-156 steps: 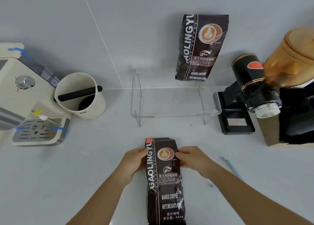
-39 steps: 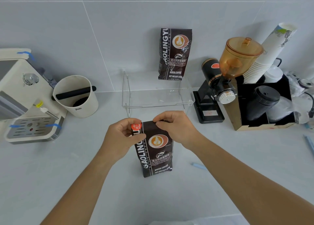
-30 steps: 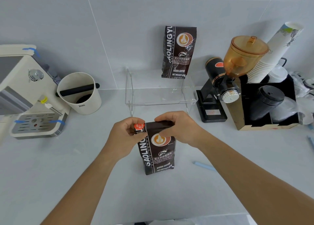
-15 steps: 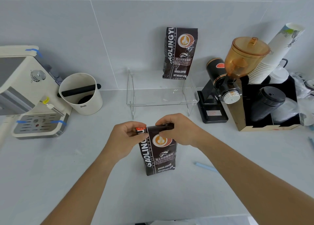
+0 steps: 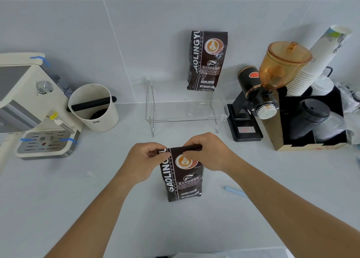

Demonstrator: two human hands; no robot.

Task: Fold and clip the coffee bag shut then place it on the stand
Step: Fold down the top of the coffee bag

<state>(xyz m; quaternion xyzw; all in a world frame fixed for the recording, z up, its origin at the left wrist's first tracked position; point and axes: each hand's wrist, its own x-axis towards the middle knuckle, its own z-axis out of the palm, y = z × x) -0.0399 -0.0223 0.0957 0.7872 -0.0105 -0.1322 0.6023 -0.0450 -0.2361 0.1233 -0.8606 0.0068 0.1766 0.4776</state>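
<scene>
Coffee bag [image 5: 182, 177] is held upright on the table [image 5: 58, 209], directly in front of the person, its long axis vertical and its folded top edge running left to right. That edge is pinched at the left corner by the left hand [image 5: 145, 160] and at the right by the right hand [image 5: 209, 152], both closed on the fold. Compared with the frame half a second earlier, the roll is seen tighter and lower, and the red mark at the top left corner is no longer visible. The clip [image 5: 234, 191], a pale blue strip, lies flat on the table just right of the bag, below the right forearm; the right hand is judged the nearer to it. The clear stand [image 5: 187, 109] is found beyond the hands, against the wall, with a second bag [image 5: 207, 61] on it
</scene>
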